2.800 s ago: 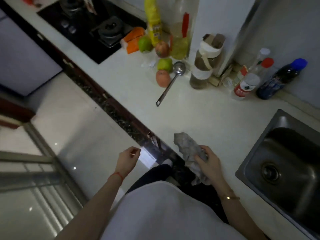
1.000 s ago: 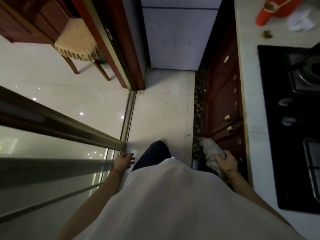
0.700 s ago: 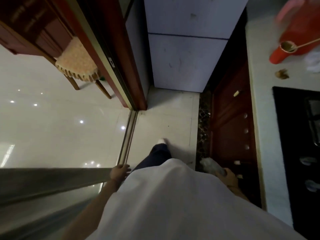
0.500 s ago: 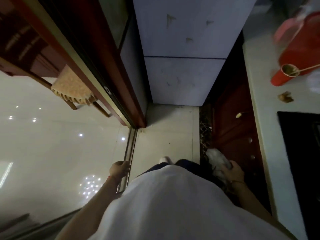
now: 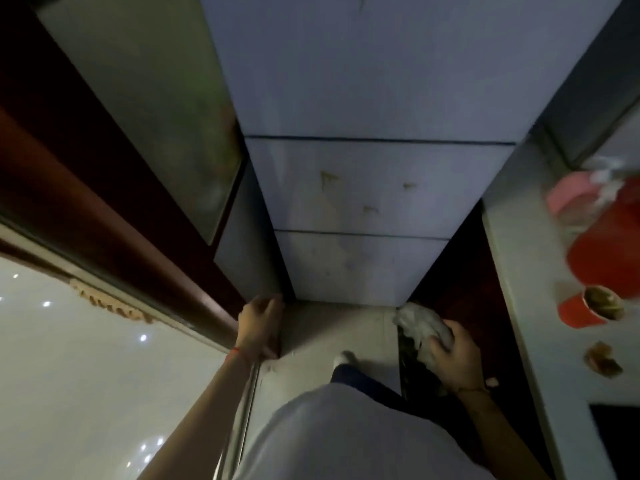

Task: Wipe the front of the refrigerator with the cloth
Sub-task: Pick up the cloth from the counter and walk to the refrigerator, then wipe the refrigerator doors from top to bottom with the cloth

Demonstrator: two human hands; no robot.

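The grey-white refrigerator point(image 5: 367, 188) rises straight ahead, its front split by two dark seams, with brownish drip stains on the middle panel. My right hand point(image 5: 453, 355) hangs low at the right, in front of the fridge's bottom right corner, and grips a crumpled grey cloth point(image 5: 420, 322). The cloth is apart from the fridge front. My left hand point(image 5: 258, 322) is low at the left with loosely curled fingers and nothing in it, by the foot of the dark red door frame.
A dark red door frame point(image 5: 114, 216) and sliding-door track run along the left. On the right stand dark red cabinets and a pale counter point(image 5: 519, 306) with a red jug point(image 5: 609, 251) and a red cup point(image 5: 588, 310). A narrow strip of floor lies before the fridge.
I turned from the sink counter with the cloth and walked up to the refrigerator, which now fills the view. Both hands have swung forward and up; the cloth stays in my right hand.
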